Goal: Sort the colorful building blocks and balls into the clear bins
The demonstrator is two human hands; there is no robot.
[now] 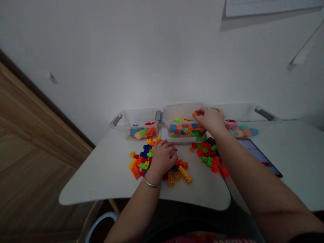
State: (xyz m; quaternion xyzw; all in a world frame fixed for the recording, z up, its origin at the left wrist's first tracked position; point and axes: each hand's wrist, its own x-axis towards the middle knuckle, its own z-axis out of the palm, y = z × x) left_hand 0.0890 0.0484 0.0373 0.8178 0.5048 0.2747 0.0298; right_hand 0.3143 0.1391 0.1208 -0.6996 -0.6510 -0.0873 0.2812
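My right hand (209, 118) pinches a small orange toy brick (195, 114) over the middle clear plastic box (185, 108), which is part filled with mixed coloured bricks. On the white table, my left hand (164, 157) lies palm down over a loose pile of toy bricks (143, 162) in yellow, orange, blue, green and red. Its fingers are bent and a little apart, and I see nothing held in them. The hand hides part of the pile. A long yellow brick (185, 174) lies just right of this hand. More red and green bricks (209, 153) lie beneath my right forearm.
A clear box (139, 116) with coloured pieces stands at the left, and another clear box (240, 113) with round pieces at the right. A phone or tablet (259, 157) lies right of my right forearm. The white table (101, 175) meets the wall behind.
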